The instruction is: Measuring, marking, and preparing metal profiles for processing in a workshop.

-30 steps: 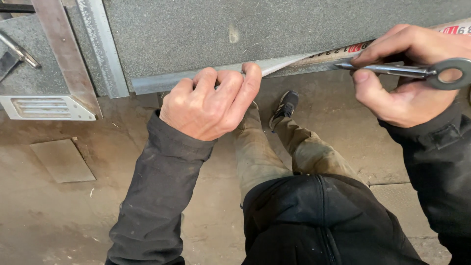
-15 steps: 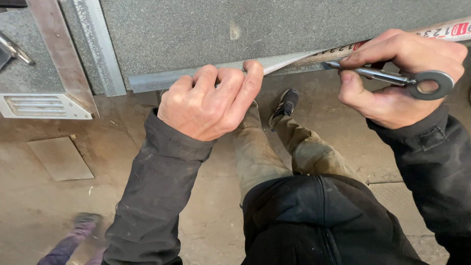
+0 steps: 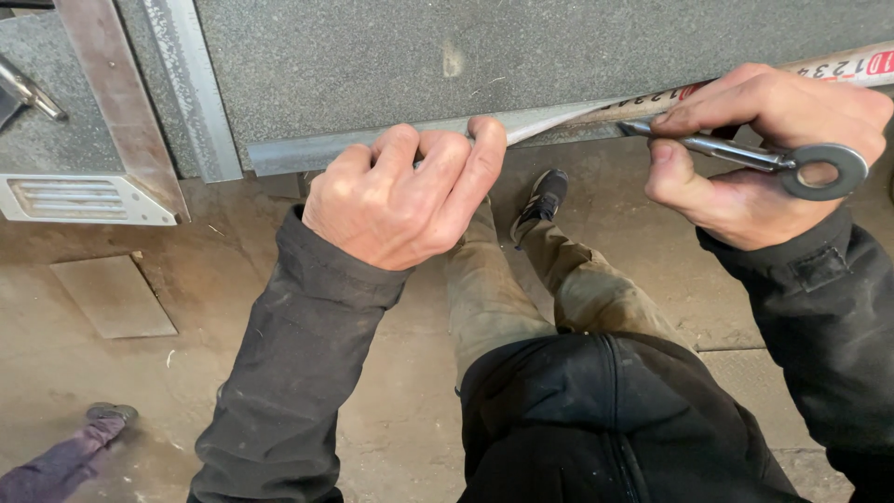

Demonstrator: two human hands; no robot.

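Observation:
A grey metal sheet lies across the top of the head view, with a folded metal lip along its near edge. My left hand curls over that lip and presses the end of a folding rule against it. The rule runs along the edge to the right. My right hand grips a steel scriber with a ring at its end; its tip touches the sheet edge next to the rule.
Galvanised profiles and a rusty strip cross the sheet at the left, above a white vent plate. Below are my legs, a shoe and the concrete floor. Another person's foot shows bottom left.
My right hand and the scriber have slid left along the sheet edge. Another person's leg has come into view at the bottom left. My left hand has stayed on the lip.

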